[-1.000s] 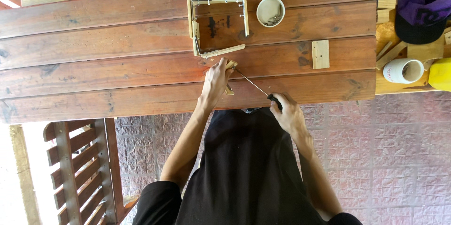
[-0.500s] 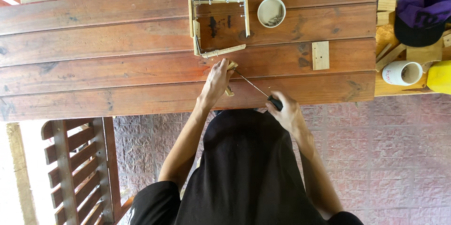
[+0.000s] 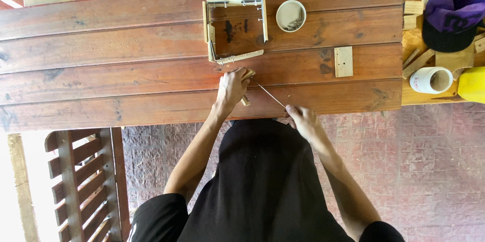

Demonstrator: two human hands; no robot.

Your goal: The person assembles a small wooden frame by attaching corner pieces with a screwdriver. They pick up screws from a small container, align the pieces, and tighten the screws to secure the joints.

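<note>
- left hand (image 3: 231, 89) clamped over a small wood piece (image 3: 246, 76), just below the open wooden frame (image 3: 234, 29)
- right hand (image 3: 302, 119) gripping a thin screwdriver (image 3: 269, 95), tip at that piece, lower right of the frame

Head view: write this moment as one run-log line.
left hand: holds wood piece on table | right hand: grips screwdriver, tip at piece

A reddish plank table (image 3: 101, 70) is set over a pinkish paved floor (image 3: 429, 171); a slatted wooden chair (image 3: 83, 181) is seen near left, daylit.
</note>
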